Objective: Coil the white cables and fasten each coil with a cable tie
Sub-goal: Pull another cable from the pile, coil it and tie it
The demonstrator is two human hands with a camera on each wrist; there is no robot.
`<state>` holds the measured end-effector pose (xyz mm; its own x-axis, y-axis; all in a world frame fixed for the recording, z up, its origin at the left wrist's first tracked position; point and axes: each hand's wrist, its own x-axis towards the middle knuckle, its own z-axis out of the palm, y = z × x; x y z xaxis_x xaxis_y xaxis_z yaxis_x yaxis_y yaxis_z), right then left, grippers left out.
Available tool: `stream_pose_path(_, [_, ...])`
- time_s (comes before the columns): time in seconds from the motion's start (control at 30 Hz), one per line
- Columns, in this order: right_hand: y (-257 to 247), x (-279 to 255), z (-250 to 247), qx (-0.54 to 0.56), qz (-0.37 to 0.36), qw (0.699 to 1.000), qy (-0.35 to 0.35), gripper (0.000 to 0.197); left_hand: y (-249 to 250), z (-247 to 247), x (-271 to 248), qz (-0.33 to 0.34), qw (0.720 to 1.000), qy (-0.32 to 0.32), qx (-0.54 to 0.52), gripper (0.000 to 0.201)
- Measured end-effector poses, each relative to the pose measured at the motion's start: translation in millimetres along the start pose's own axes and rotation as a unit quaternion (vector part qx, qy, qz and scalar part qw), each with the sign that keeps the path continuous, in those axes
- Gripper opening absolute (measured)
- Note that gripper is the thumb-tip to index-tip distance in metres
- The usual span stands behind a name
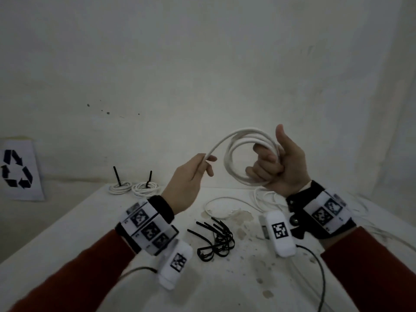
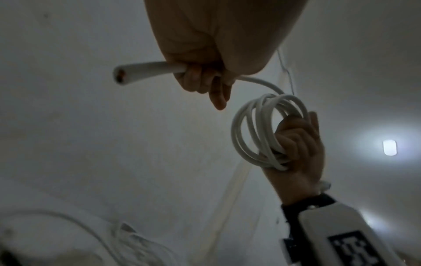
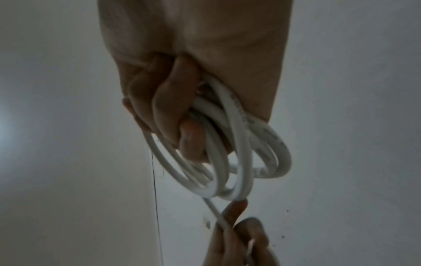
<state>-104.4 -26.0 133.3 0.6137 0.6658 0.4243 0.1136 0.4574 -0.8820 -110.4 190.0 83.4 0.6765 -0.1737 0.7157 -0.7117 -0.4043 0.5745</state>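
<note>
My right hand point(image 1: 273, 164) is raised above the table with its fingers curled through a coil of white cable point(image 1: 234, 152), thumb sticking up. The same coil point(image 3: 232, 162) hangs from those fingers in the right wrist view. The cable's tail point(image 1: 221, 141) arcs left to my left hand point(image 1: 200, 167), which pinches it near the cut end point(image 2: 119, 76). A heap of black cable ties point(image 1: 216, 237) lies on the table below my hands. Two tied coils point(image 1: 132, 188), each with a black tie sticking up, sit at the table's back left.
Loose white cables point(image 1: 227, 203) sprawl over the stained white table point(image 1: 90, 233) under and to the right of my right hand. A sheet with a recycling symbol point(image 1: 18, 170) leans on the wall at left. A black wire point(image 1: 319, 273) trails from my right wrist unit.
</note>
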Motion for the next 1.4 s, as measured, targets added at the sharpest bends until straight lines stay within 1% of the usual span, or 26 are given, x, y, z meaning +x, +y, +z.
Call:
stream_pose_path(0.03, [6,5,3,0.025,-0.014,1.0,-0.007,0.054,3,8,-2,-0.04,0.997,0.017,-0.063,0.025])
stream_pose_path(0.07, [12,10,6,0.045,-0.026,0.999,-0.01,0.054,7,16,-4,-0.082,0.989,0.031,-0.123,0.03])
stream_pose_path(0.13, [24,18,12,0.072,-0.046,0.996,0.001,0.055,11,28,-7,-0.148,0.964,0.056,-0.213,0.037])
stream_pose_path(0.23, [41,28,23,0.093,-0.058,0.992,0.069,0.064,13,34,-5,-0.211,0.935,0.075,-0.277,0.038])
stream_pose_path(0.33, [54,34,32,0.099,-0.067,0.986,0.118,0.071,9,34,-3,-0.239,0.913,0.084,-0.32,0.06])
stream_pose_path(0.37, [57,36,35,0.093,-0.069,0.984,0.135,0.071,7,33,-3,-0.24,0.907,0.095,-0.333,0.06])
stream_pose_path(0.43, [60,37,40,0.057,-0.074,0.978,0.189,0.071,1,30,-3,-0.233,0.902,0.12,-0.342,0.049])
stream_pose_path(0.47, [61,37,42,0.026,-0.078,0.971,0.224,0.069,-2,29,-4,-0.226,0.904,0.129,-0.339,0.042])
stream_pose_path(0.53, [65,36,44,-0.047,-0.089,0.95,0.296,0.065,-3,26,-4,-0.208,0.911,0.142,-0.328,0.033])
stream_pose_path(0.6, [71,35,42,-0.123,-0.097,0.927,0.341,0.06,-4,24,-3,-0.192,0.917,0.153,-0.313,0.024])
stream_pose_path(0.67, [77,32,37,-0.175,-0.095,0.914,0.354,0.058,-3,21,-3,-0.177,0.922,0.155,-0.308,0.014])
stream_pose_path(0.73, [78,28,33,-0.212,-0.08,0.906,0.357,0.057,-5,18,-4,-0.165,0.93,0.144,-0.294,0.012])
stream_pose_path(0.8, [76,24,29,-0.268,-0.06,0.891,0.363,0.055,-8,14,-5,-0.169,0.943,0.141,-0.25,0.012])
stream_pose_path(0.83, [75,24,27,-0.291,-0.047,0.883,0.366,0.051,-11,12,-4,-0.169,0.954,0.135,-0.209,0.011])
stream_pose_path(0.9, [71,24,23,-0.306,-0.021,0.881,0.361,0.044,-15,6,-2,-0.155,0.977,0.101,-0.104,0.011])
stream_pose_path(0.97, [72,25,23,-0.333,-0.006,0.879,0.341,0.047,-16,4,0,-0.126,0.991,0.042,0.001,0.013])
stream_pose_path(1.03, [74,27,26,-0.385,0.003,0.861,0.333,0.052,-13,5,0,-0.091,0.993,-0.017,0.079,0.014])
stream_pose_path(1.13, [78,28,29,-0.457,-0.014,0.817,0.353,0.058,-8,8,4,-0.047,0.984,-0.071,0.158,0.019])
stream_pose_path(1.17, [79,28,28,-0.463,-0.018,0.81,0.359,0.062,-6,8,6,-0.037,0.979,-0.087,0.18,0.02])
stream_pose_path(1.2, [80,28,27,-0.453,-0.015,0.812,0.367,0.064,-4,7,8,-0.033,0.974,-0.104,0.198,0.02])
stream_pose_path(1.23, [82,28,25,-0.424,-0.01,0.823,0.378,0.064,-2,5,11,-0.038,0.97,-0.123,0.208,0.02])
stream_pose_path(1.27, [84,28,24,-0.376,-0.007,0.84,0.39,0.063,0,3,13,-0.048,0.968,-0.14,0.201,0.02])
stream_pose_path(1.33, [86,30,23,-0.271,-0.012,0.869,0.414,0.059,1,-1,16,-0.081,0.978,-0.147,0.123,0.022])
stream_pose_path(1.4, [88,33,23,-0.203,-0.018,0.874,0.441,0.055,0,0,16,-0.126,0.986,-0.11,-0.012,0.02])
